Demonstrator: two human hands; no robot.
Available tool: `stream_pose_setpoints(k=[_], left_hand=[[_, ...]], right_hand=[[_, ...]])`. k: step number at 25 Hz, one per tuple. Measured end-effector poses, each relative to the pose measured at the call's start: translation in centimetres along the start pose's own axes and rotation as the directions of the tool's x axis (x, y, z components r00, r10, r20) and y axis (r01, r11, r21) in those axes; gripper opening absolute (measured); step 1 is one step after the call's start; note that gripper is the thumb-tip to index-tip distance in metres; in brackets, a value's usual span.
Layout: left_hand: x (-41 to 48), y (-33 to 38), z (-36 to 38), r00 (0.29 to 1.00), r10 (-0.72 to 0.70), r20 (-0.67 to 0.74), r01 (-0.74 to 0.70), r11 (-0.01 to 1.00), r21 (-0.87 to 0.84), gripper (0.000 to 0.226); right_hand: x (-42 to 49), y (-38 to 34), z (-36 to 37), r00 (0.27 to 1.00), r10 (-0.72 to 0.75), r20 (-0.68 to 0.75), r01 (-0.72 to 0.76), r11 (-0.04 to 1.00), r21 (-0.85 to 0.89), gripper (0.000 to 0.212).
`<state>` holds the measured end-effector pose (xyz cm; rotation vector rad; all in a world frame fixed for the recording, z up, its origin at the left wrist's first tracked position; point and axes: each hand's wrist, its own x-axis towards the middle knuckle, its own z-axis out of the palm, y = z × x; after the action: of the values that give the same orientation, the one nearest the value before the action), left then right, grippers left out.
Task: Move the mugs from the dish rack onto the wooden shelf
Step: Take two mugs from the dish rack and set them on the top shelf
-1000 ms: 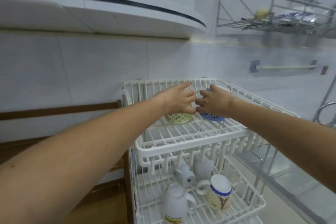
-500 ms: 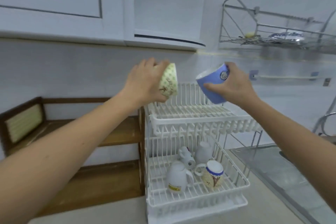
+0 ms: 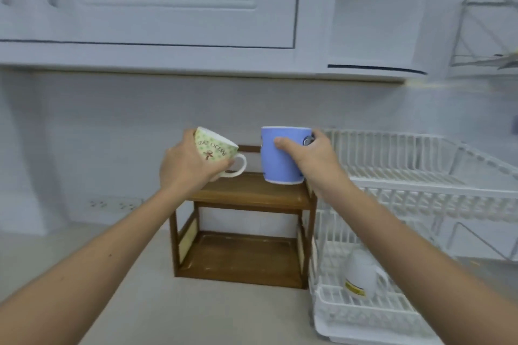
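Observation:
My left hand (image 3: 186, 165) grips a green patterned mug (image 3: 214, 150) with a white handle, tilted, just above the left part of the wooden shelf's top board (image 3: 252, 193). My right hand (image 3: 311, 159) holds a blue mug (image 3: 280, 158) upright, its base at or just above the right part of that board; whether it touches I cannot tell. The white two-tier dish rack (image 3: 420, 190) stands right of the shelf. One white mug (image 3: 361, 274) lies upside down on the rack's lower tier; my right arm hides part of that tier.
The wooden shelf's lower board (image 3: 241, 255) holds nothing. White wall cabinets (image 3: 168, 8) hang overhead. A wire wall rack (image 3: 487, 36) is at the upper right. A power strip (image 3: 115, 203) runs along the wall at left, above the beige counter (image 3: 196, 311).
Both hands lifted the mugs out of the rack's top tier, carried them left and lowered them to the wooden shelf's top board. The view swung left with them.

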<state>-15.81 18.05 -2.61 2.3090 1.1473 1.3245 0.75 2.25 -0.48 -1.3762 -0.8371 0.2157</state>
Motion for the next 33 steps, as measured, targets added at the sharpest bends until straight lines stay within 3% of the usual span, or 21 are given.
stream_pose_setpoints(k=[4,8,17,24,28,33], left_hand=[[1.6,-4.2,1.6,0.979,-0.192,0.071,0.197,0.978,-0.066,0.095],[4.1,-6.7,5.4,0.955,-0.283,0.088,0.290,0.954,-0.072,0.092],[8.8,-10.1,13.4,0.936,-0.339,0.098,0.351,0.922,-0.163,0.104],[9.1,-12.3,16.4,0.930,-0.341,0.139,0.361,0.917,-0.171,0.093],[9.1,-12.8,17.2,0.934,-0.327,0.146,0.353,0.909,-0.220,0.091],[9.3,-13.3,17.3,0.927,-0.312,0.209,0.357,0.904,-0.233,0.089]], right_hand=[[2.9,3.8,5.0,0.998,0.062,0.009,-0.061,0.993,-0.100,0.063],[6.1,8.0,8.6,0.998,0.037,-0.053,-0.046,0.982,-0.183,0.052],[12.3,15.5,12.8,0.994,0.061,-0.090,-0.077,0.979,-0.190,0.069],[13.0,18.2,13.1,0.991,0.081,-0.111,-0.104,0.970,-0.219,0.074],[13.2,18.7,12.6,0.996,0.067,-0.062,-0.081,0.961,-0.264,0.080],[13.2,18.8,12.2,0.997,0.071,-0.012,-0.072,0.966,-0.250,0.074]])
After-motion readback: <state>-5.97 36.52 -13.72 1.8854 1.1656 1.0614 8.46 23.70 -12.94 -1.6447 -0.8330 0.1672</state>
